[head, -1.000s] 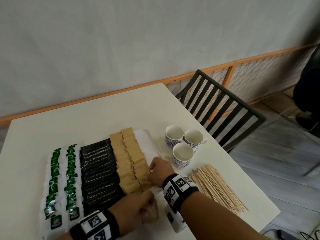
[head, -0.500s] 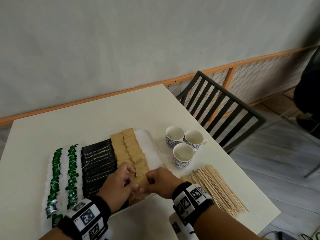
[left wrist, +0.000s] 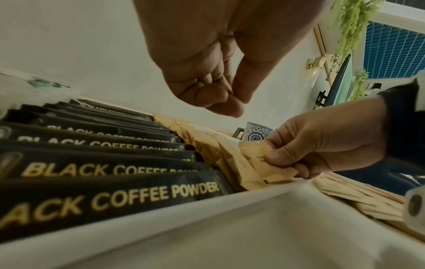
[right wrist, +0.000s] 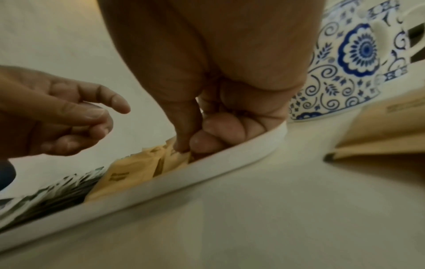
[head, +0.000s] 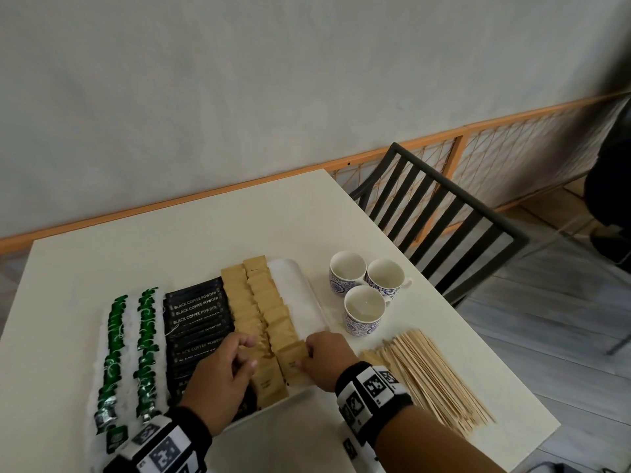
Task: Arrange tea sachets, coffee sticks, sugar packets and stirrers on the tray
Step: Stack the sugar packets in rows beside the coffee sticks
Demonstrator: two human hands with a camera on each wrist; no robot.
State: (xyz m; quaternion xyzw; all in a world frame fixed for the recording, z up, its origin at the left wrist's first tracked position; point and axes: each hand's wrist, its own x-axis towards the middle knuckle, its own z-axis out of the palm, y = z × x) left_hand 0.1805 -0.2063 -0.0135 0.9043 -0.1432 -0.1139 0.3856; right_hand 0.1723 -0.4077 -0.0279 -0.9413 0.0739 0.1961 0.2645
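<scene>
A white tray (head: 297, 295) holds two rows of green tea sachets (head: 129, 353), a row of black coffee sticks (head: 198, 312) and two rows of brown sugar packets (head: 259, 302). My right hand (head: 304, 356) pinches a sugar packet (left wrist: 257, 163) near the front end of the right row, thumb and fingers on it (right wrist: 186, 149). My left hand (head: 246, 353) hovers over the left sugar row with fingers curled and nothing in it (left wrist: 230, 98). Wooden stirrers (head: 430, 373) lie in a pile on the table, right of the tray.
Three blue-patterned cups (head: 363, 308) stand between the tray and the stirrers, close to my right hand. A black slatted chair (head: 444, 220) stands at the table's right edge. The tray's front rim (right wrist: 207, 167) lies just below my fingers.
My left hand came up from the tray's front edge to the sugar rows, met the right hand, and now sits slightly apart from it. The right hand has stayed at the right row's near end.
</scene>
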